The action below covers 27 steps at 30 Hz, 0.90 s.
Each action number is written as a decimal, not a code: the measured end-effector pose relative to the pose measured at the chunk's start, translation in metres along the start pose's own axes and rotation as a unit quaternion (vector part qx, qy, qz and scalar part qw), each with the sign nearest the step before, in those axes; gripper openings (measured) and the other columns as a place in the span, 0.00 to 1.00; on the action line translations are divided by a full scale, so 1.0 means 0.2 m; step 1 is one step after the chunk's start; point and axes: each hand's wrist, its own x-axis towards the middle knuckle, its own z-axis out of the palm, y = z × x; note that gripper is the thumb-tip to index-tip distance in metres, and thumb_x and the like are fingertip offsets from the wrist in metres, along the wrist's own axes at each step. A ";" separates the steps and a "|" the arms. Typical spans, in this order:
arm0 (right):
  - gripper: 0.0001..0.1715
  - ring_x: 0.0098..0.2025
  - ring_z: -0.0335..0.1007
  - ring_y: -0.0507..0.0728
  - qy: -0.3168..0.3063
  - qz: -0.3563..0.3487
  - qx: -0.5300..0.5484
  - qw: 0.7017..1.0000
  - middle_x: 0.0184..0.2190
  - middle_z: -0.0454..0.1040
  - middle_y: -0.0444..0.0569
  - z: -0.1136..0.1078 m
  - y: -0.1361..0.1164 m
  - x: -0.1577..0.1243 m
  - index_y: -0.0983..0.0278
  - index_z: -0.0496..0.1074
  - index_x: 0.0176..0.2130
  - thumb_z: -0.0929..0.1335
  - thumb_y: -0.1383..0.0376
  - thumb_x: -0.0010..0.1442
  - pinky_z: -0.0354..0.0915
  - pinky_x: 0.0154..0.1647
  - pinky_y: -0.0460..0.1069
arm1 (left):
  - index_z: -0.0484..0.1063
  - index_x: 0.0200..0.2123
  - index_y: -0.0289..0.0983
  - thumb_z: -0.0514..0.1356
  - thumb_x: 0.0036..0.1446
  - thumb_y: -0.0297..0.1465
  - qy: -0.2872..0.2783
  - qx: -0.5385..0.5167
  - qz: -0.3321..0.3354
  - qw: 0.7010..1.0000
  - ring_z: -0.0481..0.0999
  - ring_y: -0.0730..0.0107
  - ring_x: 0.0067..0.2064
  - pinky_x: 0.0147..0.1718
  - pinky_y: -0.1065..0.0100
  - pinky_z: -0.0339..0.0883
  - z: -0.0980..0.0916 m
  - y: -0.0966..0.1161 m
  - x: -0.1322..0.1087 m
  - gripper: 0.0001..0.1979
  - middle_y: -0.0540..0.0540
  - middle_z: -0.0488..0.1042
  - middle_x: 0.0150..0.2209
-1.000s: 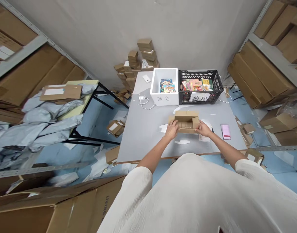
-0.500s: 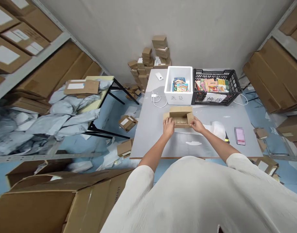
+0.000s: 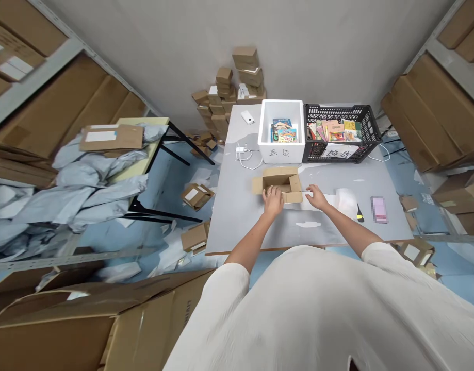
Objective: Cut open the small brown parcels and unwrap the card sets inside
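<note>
A small open cardboard box (image 3: 292,197) sits on the grey table, its flaps folded outward. My left hand (image 3: 273,201) is closed over the box's near wall, with fingers reaching over the edge. Off the box's right side, my right hand (image 3: 317,197) pinches the end of a thin pale strip (image 3: 306,192), which runs back to the box. Whether the strip is tape I cannot tell. Right of that hand lies a roll of clear film or tape (image 3: 346,203), beside a black and yellow tool (image 3: 360,214).
Behind the box stand a white foam bin (image 3: 282,153) and a black crate (image 3: 339,111), both with books. A phone (image 3: 379,209) lies at right on the table (image 3: 237,221); a white charger (image 3: 240,150) with cable lies at left. Shelves and floor cartons flank the table.
My right hand has left the box's right flap and moved right, drawing out the pale strip. My left hand has slid along the near wall toward its middle. The view has shifted slightly.
</note>
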 end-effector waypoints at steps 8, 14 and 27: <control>0.24 0.62 0.74 0.67 0.019 0.152 -0.095 0.984 0.65 0.72 0.59 -0.31 0.41 -0.34 0.61 0.75 0.60 0.69 0.64 0.65 0.70 0.65 0.60 | 0.72 0.65 0.43 0.51 0.72 0.29 -0.013 -0.022 0.131 0.991 0.54 0.48 0.79 0.79 0.38 0.37 0.11 0.43 0.03 0.22 0.38 0.65 0.74; 0.28 0.68 0.69 0.69 0.011 0.255 -0.172 0.951 0.68 0.69 0.60 -0.48 0.62 -0.54 0.61 0.73 0.63 0.71 0.61 0.65 0.67 0.66 0.59 | 0.73 0.65 0.44 0.53 0.71 0.27 -0.069 -0.040 0.162 0.984 0.62 0.49 0.75 0.76 0.41 0.48 0.31 0.71 0.03 0.23 0.39 0.66 0.74; 0.36 0.59 0.79 0.66 0.030 0.332 -0.049 0.942 0.53 0.83 0.58 -0.54 0.83 -0.55 0.66 0.70 0.69 0.71 0.66 0.63 0.73 0.60 0.56 | 0.71 0.66 0.41 0.56 0.70 0.29 -0.198 -0.130 0.093 0.967 0.73 0.51 0.67 0.67 0.53 0.67 0.75 1.03 0.04 0.23 0.39 0.70 0.69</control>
